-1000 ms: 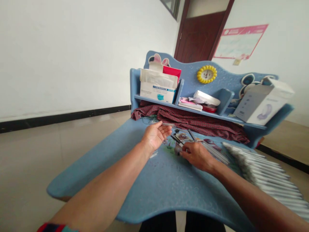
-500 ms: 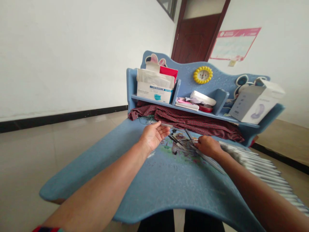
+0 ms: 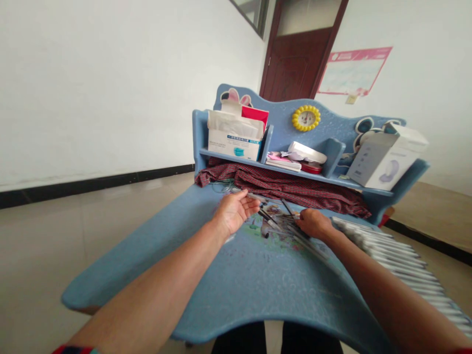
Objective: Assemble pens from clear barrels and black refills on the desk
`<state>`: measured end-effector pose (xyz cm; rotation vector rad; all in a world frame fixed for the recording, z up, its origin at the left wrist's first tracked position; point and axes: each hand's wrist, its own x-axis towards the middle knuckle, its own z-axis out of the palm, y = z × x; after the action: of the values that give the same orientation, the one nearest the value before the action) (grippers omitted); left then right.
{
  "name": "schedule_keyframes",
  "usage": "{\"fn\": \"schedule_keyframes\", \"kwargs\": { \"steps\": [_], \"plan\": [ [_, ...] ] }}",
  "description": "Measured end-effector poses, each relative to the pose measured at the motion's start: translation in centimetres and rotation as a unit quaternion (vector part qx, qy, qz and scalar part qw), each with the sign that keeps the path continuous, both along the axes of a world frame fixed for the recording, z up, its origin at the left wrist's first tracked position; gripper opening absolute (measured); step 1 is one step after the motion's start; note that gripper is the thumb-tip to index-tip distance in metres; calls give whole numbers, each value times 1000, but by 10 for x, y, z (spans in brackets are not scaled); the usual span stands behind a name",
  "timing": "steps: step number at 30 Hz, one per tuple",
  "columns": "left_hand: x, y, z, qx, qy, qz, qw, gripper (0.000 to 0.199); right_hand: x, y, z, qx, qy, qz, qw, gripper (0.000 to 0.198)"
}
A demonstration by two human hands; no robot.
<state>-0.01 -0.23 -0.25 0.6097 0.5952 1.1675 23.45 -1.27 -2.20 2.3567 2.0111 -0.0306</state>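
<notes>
My left hand (image 3: 238, 212) is palm up over the desk's left middle, thumb apart and fingers loosely stretched out. Just past its fingertips is a thin clear stick (image 3: 255, 197); whether it touches the thumb cannot be told. My right hand (image 3: 314, 223) reaches down at the right side of a loose heap of pen parts (image 3: 275, 221), some dark and some clear. Its fingers are curled together, and what they hold is hidden. Long clear tubes (image 3: 309, 245) lie under and beside that hand. A small dark-ended piece (image 3: 265, 232) lies at the heap's near side.
Many pale, pen-like sticks (image 3: 401, 265) lie in a row along the right edge. A red checked cloth (image 3: 280, 188) is bunched below the shelf. On the shelf stand a mask box (image 3: 232, 142) and a white carton (image 3: 385, 157). The blue desk (image 3: 250, 290) curves inward in front.
My right hand has moved slightly left and down towards the heap. My left hand stays nearly in place, palm up. The whole view has shifted a little.
</notes>
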Motion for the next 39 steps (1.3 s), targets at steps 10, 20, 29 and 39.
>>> {"fn": "schedule_keyframes", "kwargs": {
  "steps": [10,20,29,39],
  "plan": [
    [2,-1,-2,0,22,-11,1000,27,-3,-18,7,96,161,54,981,20],
    [9,-10,-3,12,54,-37,998,27,-55,-60,12,144,470,205,846,17],
    [13,-10,-10,37,88,-57,994,24,-52,-57,0,204,401,219,866,17],
    [15,-15,-11,97,137,-58,984,13,-53,-59,-1,201,388,226,871,15]
  ]
}}
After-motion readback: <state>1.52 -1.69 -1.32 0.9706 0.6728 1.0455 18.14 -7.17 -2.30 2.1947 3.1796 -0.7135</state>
